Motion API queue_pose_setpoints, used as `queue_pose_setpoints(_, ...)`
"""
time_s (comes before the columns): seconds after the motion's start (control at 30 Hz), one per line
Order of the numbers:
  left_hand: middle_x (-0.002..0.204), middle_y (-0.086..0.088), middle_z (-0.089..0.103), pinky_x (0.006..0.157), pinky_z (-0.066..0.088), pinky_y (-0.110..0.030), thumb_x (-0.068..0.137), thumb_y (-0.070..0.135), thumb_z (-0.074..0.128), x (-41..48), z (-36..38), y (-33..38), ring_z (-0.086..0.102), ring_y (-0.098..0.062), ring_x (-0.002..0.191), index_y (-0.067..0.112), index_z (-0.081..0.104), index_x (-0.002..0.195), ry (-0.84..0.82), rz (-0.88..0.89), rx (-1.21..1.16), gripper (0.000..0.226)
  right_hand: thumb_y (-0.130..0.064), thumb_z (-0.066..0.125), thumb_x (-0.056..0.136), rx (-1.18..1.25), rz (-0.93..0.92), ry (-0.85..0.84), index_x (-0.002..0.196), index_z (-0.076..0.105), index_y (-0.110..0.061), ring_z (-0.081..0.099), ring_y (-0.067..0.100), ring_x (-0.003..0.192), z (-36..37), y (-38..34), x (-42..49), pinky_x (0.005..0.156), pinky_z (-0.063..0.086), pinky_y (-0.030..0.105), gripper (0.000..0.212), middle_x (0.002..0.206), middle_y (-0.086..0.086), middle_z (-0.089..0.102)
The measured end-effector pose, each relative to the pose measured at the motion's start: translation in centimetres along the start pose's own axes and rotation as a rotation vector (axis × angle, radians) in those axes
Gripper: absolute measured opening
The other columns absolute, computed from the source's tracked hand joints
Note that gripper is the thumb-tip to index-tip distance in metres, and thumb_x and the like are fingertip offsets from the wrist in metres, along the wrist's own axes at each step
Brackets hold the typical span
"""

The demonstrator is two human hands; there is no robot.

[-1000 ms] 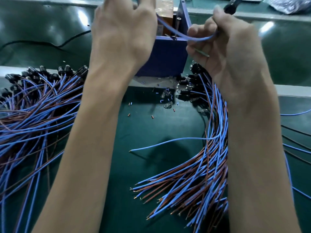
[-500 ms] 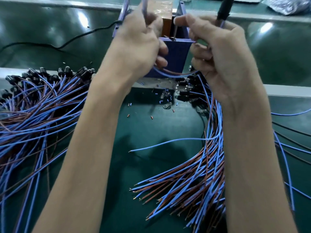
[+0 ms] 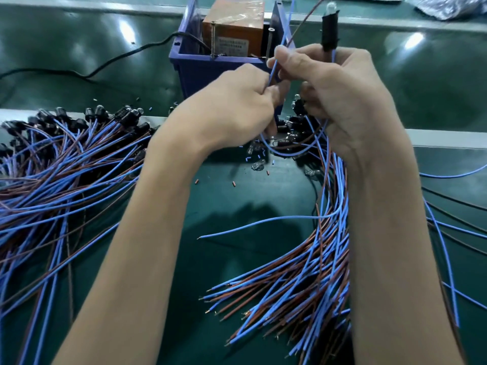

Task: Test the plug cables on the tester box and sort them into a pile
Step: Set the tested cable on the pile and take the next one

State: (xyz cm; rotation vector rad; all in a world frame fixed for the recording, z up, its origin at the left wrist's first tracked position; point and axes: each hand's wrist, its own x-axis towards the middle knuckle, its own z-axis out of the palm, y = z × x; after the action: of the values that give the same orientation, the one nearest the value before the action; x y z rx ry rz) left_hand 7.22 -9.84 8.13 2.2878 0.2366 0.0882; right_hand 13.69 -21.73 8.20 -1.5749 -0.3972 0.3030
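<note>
The blue tester box [image 3: 200, 67] stands at the top centre, an orange block inside it. My right hand [image 3: 340, 101] grips a plug cable by its black holder [image 3: 329, 30], bulb end up, just right of the box. The cable's blue and brown wires [image 3: 283, 38] loop below my hands and rise between them. My left hand [image 3: 237, 106] pinches those wires in front of the box. One pile of cables [image 3: 60, 164] lies at the left, another pile [image 3: 313, 259] under my right forearm.
A black power cord [image 3: 113, 61] runs left from the box across the green mat. Small glass bulbs and bits of wire sleeve [image 3: 257, 159] lie scattered in front of the box. Loose blue wires [image 3: 453, 227] trail off at the right edge.
Both hands have come down from the top of the box toward me. The wire ends, earlier at the box's rim, now point up free between my hands.
</note>
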Motion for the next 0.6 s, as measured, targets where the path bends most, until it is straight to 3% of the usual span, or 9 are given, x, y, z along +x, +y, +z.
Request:
queue_pose_setpoints(0.1,0.065,0.006,0.065,0.085,0.055,-0.042,0.103,0.030,0.038,0.0,0.1,0.0,0.065,-0.021,0.077,0.004,0.064,0.099,-0.033,-0.012,-0.007,0.037,-0.019,0.070,0.086,-0.015,0.002,-0.009,0.074,0.071,-0.014,0.038,0.000,0.035,0.1,0.1,0.0,0.036,0.027,0.007,0.013,0.072,0.003,0.064)
queue_pose_setpoints(0.23,0.072,0.006,0.069,0.079,0.057,-0.038,0.102,0.031,0.042,0.1,-0.6,-0.4,0.066,-0.018,0.071,0.001,0.066,0.102,0.068,0.000,-0.035,0.038,-0.024,0.069,0.087,-0.060,0.044,0.014,0.071,0.065,-0.018,0.037,0.000,0.036,0.0,0.2,0.3,0.036,0.027,0.009,0.017,0.080,0.007,0.070)
queue_pose_setpoints(0.33,0.080,-0.003,0.070,0.080,0.058,-0.043,0.096,0.028,0.051,0.0,-0.9,-0.8,0.068,-0.019,0.072,0.012,0.069,0.100,0.159,0.069,-0.087,0.024,-0.023,0.069,0.087,-0.065,0.041,-0.004,0.070,0.063,-0.018,0.036,0.000,0.038,0.1,0.0,0.2,0.037,0.028,0.010,0.019,0.091,0.018,0.073)
queue_pose_setpoints(0.47,0.075,0.001,0.067,0.078,0.060,-0.041,0.091,0.024,0.062,0.0,-0.9,-1.1,0.069,-0.011,0.067,0.018,0.068,0.109,0.192,0.091,-0.117,0.020,-0.022,0.067,0.089,-0.088,0.027,-0.058,0.071,0.060,-0.019,0.032,0.001,0.042,-0.1,-0.1,-0.1,0.038,0.026,0.011,0.019,0.084,0.013,0.073)
queue_pose_setpoints(0.6,0.075,0.004,0.067,0.081,0.058,-0.042,0.087,0.024,0.061,-0.1,-0.9,-0.9,0.070,-0.016,0.077,0.022,0.070,0.105,0.167,0.104,-0.113,0.020,-0.020,0.064,0.091,-0.138,0.031,-0.075,0.076,0.061,-0.015,0.038,-0.001,0.040,-0.3,-0.1,-0.2,0.039,0.027,0.008,0.016,0.084,0.013,0.072)
